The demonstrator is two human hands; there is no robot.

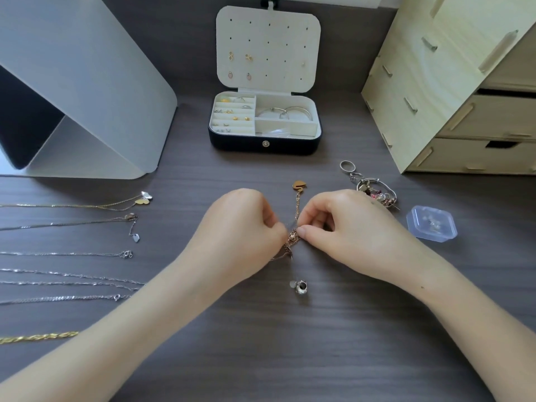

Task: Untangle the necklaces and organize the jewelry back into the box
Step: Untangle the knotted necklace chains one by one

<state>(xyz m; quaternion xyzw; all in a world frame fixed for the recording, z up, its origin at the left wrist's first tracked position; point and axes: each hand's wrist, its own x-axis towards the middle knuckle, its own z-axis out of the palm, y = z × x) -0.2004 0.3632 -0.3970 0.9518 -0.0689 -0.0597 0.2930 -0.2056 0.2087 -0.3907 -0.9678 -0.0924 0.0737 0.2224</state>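
The table [261, 358] is dark wood grain. The open box [232, 145] stands at its far side, straight ahead of the hands. Its lid is up with earrings pinned in it, and bangles and studs lie in the compartments.

Both hands meet at mid-table, well short of the box. The left hand [240, 224] has its fingers curled in and pinches the tangle from the left. The right hand [348, 224] pinches it from the right, between thumb and forefinger. Neither hand is nearer: the tangle sits between the two sets of fingertips and touches both.

Off to the left, well apart from the hands, several necklaces [72, 253] lie in straight rows and look already freed.

The chain [297, 207] is fine and rose-gold. Its free length runs from the grip straight away from the person, toward the box. Its long axis is therefore fore-and-aft, crosswise to the line between the hands. A short loop trails out on the near side, under the left hand.

The pendant [299, 185], a gold heart, lies flat at the chain's far end, just beyond the knuckles.

The knot [293, 237] is a small bunched clump, and I cannot tell how many strands run through it. Judging by the lie, the next move is a gentle tease sideways, across the chain's axis. A pull along the chain would likely draw the knot tighter.
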